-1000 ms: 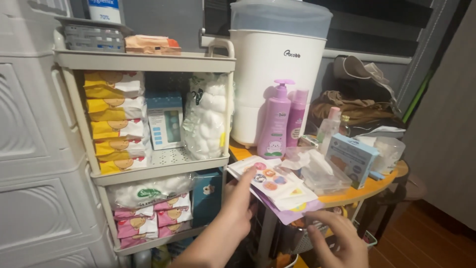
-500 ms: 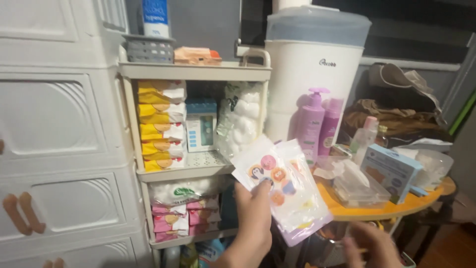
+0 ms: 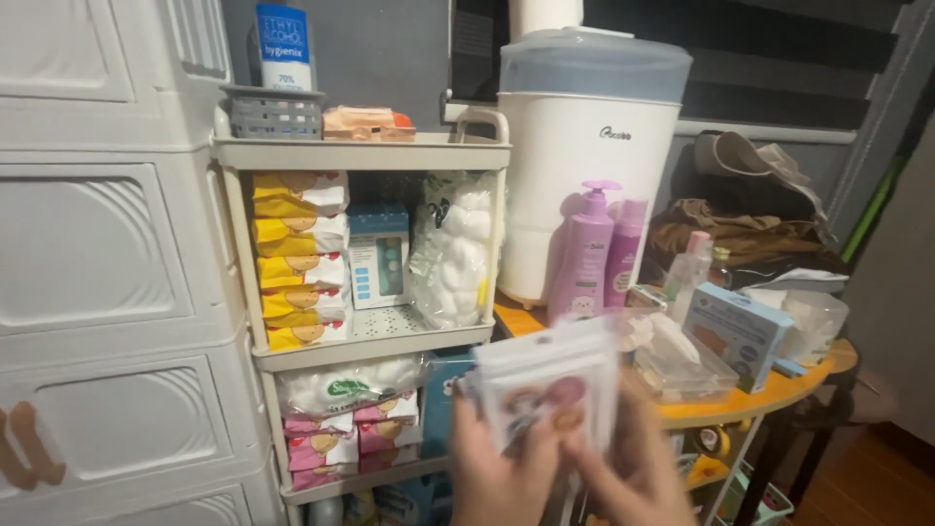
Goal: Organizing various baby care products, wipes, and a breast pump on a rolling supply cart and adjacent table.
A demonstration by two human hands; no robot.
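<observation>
I hold a stack of clear sticker packets (image 3: 548, 390) in both hands, low in the middle of my view, at about 6 o'clock from the white steriliser (image 3: 584, 146). The packets stand nearly upright, long axis running from 6 to 12 o'clock with a slight lean toward 1, printed round stickers facing me; motion blur smears their edges. My left hand (image 3: 497, 472) clasps the lower left edge, fingers curled against the plastic. My right hand (image 3: 638, 468) pinches the lower right side, partly behind the packets, and it is blurred, so I cannot make out single fingers.

At 10 o'clock from the packets stands the cream shelf cart (image 3: 360, 153): yellow wipe packs (image 3: 297, 258) stacked on its middle tier, a blue box (image 3: 378, 255) beside them, then a bag of cotton balls (image 3: 453, 253). Pink wipe packs (image 3: 336, 438) lie on the lower tier. At 1 o'clock, on the orange round table (image 3: 779, 390), are two purple pump bottles (image 3: 594, 248), a clear plastic tub (image 3: 687, 365) and a light blue carton (image 3: 735, 331). White drawers (image 3: 97, 253) fill the 9 o'clock side.
</observation>
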